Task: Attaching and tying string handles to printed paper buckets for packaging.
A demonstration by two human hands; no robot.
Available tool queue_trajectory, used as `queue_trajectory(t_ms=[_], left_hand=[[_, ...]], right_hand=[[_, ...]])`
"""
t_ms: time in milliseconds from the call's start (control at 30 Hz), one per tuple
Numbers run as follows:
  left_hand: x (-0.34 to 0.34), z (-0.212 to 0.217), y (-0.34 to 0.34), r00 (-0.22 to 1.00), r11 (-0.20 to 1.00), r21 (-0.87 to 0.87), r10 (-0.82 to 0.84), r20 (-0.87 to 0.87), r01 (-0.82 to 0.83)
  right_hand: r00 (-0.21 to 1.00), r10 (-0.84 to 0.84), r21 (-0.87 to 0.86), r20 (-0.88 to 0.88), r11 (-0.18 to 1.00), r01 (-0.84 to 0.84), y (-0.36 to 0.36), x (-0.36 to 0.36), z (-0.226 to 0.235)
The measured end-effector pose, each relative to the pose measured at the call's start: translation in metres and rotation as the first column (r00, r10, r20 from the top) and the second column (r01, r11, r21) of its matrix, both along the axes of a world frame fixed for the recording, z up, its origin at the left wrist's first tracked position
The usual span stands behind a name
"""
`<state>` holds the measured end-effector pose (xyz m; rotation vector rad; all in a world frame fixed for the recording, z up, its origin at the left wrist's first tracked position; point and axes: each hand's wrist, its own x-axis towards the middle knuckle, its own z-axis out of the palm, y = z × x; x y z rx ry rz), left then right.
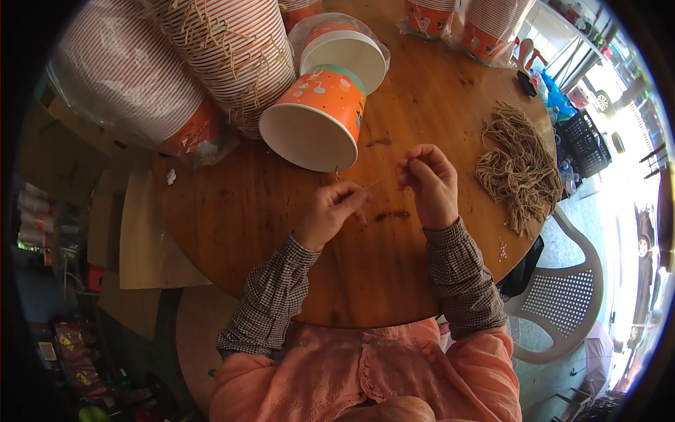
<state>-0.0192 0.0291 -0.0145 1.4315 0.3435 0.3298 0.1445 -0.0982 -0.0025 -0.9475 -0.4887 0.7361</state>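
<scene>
My left hand (328,212) is closed in a pinch over the middle of the round wooden table. My right hand (432,188) pinches a little farther right, and a thin piece of tan string (375,182) stretches between the two. A short curl of string sticks up by my left fingertips. Just beyond that hand, an orange paper bucket (316,126) lies tipped, its round white end toward me. Behind it is another bucket (346,60) in clear plastic. A loose heap of tan strings (517,165) lies to the right of my right hand.
Tall stacks of nested paper buckets (221,53) stand at the left, some draped with strings, others in a plastic bag (126,77). More stacks (490,32) and a red-handled tool (525,56) are at the far right. A plastic chair (562,299) stands beside the wooden table (365,281).
</scene>
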Motion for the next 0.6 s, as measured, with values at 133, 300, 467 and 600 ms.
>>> queue_trajectory(t_ms=[133,300,467,600], left_hand=[[-0.003,-0.002,0.012,0.99,0.957,0.263,0.134,-0.035,-0.12],[-0.003,0.001,-0.001,0.984,0.822,0.54,0.158,0.085,-0.179],[-0.004,0.006,0.009,0.992,0.902,0.418,0.122,-0.001,-0.111],[-0.004,0.007,0.013,0.995,0.95,0.299,0.097,-0.016,-0.088]], right_hand=[[0.696,0.038,-0.37,0.717,0.867,0.333,0.003,0.017,-0.002],[0.873,0.262,-0.442,0.411,0.895,-0.061,0.003,-0.023,0.019],[0.891,0.313,-0.309,0.329,0.927,-0.211,0.007,-0.031,0.008],[0.756,0.289,-0.384,0.588,0.922,-0.054,0.005,-0.022,-0.003]])
